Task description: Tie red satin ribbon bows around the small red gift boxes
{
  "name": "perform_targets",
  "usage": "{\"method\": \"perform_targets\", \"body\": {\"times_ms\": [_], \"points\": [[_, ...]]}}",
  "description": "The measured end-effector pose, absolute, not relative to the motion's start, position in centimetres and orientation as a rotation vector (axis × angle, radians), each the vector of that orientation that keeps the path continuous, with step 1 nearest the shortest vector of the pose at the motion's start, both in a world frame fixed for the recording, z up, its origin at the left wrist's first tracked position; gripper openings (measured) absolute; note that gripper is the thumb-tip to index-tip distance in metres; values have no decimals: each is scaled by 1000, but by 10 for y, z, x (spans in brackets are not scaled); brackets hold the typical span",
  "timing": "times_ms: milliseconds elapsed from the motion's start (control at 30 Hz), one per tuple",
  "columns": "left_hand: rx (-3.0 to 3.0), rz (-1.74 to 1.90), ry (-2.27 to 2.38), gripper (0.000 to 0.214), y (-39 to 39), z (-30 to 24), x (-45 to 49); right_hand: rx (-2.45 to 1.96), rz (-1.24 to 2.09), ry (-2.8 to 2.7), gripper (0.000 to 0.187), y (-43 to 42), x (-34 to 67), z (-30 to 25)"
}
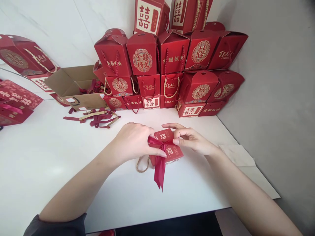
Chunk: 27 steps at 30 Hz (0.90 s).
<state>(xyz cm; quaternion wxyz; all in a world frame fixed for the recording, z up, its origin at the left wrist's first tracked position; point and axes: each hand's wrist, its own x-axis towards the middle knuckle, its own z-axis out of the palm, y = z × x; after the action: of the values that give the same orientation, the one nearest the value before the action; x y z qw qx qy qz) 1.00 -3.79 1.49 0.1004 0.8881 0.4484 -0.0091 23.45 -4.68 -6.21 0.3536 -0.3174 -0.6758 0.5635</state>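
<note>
A small red gift box (172, 151) with gold characters lies on the white table (49, 154) in front of me. A red ribbon (159, 167) is tied across it, and its tails hang toward me. My left hand (134, 141) grips the box's left side, its thumb pressing on the ribbon knot. My right hand (190, 139) pinches the ribbon at the knot from the right, fingers curled. A tan rope handle (142, 165) sticks out from under the box on its left.
Stacked red gift boxes (169, 65) fill the back of the table against the wall. An open cardboard carton (73, 87) with red ribbons stands at back left, loose ribbon pieces (98, 118) before it. More red boxes (14, 101) lie at far left. White paper (237, 155) lies at right.
</note>
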Motion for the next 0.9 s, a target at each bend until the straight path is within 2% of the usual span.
{"method": "perform_targets", "body": {"times_ms": [533,900], "points": [[2553,-74,1361,59,-37,15,9,-650,1524,-1687,29,-39,240,-78],[2270,-44,1081,42,-23,26,-4,-718,1430,-1634,25,-43,237,-75]]}}
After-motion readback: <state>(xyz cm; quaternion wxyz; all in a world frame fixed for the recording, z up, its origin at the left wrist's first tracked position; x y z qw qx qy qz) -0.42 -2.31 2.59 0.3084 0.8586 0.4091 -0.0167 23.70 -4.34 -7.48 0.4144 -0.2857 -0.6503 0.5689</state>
